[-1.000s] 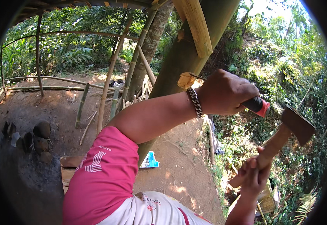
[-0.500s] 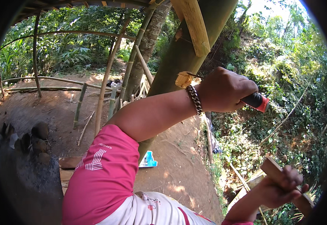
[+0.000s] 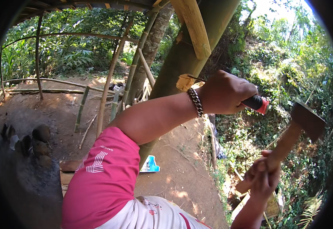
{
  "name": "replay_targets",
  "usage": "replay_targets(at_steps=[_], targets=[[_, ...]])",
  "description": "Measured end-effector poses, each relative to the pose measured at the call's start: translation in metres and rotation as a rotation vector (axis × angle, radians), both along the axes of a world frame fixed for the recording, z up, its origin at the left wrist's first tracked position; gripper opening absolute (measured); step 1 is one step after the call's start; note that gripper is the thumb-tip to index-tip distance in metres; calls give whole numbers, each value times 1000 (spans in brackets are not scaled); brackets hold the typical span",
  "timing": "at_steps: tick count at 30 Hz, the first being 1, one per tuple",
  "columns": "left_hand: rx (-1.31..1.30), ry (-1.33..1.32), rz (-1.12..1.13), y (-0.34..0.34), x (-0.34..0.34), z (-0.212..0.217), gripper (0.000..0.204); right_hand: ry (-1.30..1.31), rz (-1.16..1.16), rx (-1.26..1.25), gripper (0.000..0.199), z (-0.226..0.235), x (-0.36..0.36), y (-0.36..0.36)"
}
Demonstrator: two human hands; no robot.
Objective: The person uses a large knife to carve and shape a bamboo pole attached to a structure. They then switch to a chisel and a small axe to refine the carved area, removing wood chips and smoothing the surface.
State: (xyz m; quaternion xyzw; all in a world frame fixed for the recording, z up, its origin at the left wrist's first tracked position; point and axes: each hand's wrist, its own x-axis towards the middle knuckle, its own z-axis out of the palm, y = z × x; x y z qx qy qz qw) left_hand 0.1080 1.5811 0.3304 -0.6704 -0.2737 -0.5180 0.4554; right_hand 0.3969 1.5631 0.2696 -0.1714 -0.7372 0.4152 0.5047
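Note:
My left hand [image 3: 225, 92] is closed around a chisel [image 3: 257, 104] with a black and red handle, its arm stretched across in front of me. The thin metal shaft points left at a pale, freshly cut notch [image 3: 184, 82] in a thick, leaning green bamboo post [image 3: 176, 63]; the exact tip is hard to make out. At the lower right, my right hand [image 3: 264, 177] grips the wooden handle of a hammer [image 3: 307, 120]. Its dark, blocky head is raised, to the right of the chisel's butt and apart from it.
A pale wooden piece [image 3: 194, 30] meets the post above the notch. Thin poles and a bamboo rail [image 3: 55, 80] stand on the left. Dark rounded objects [image 3: 41, 133] sit on the ground there. A blue and white scrap [image 3: 150, 165] lies by the post's foot. A leafy slope rises right.
My right hand has moved left and up slightly, swinging the hammer so its head is now in view, upright. My left hand and the chisel have shifted slightly left.

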Motion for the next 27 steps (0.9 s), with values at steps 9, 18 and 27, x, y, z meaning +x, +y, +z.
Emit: replay_targets(at_steps=[9, 18, 27], targets=[[-44, -31, 33, -5, 0, 0, 33, 55, 32, 277, 28, -9, -8, 22], [-15, -105, 55, 1, 0, 9, 30, 638, 831, -468, 22, -7, 17, 48], [-12, -76, 68, 1, -2, 4, 29, 675, 76, 484, 29, 21, -16, 20]])
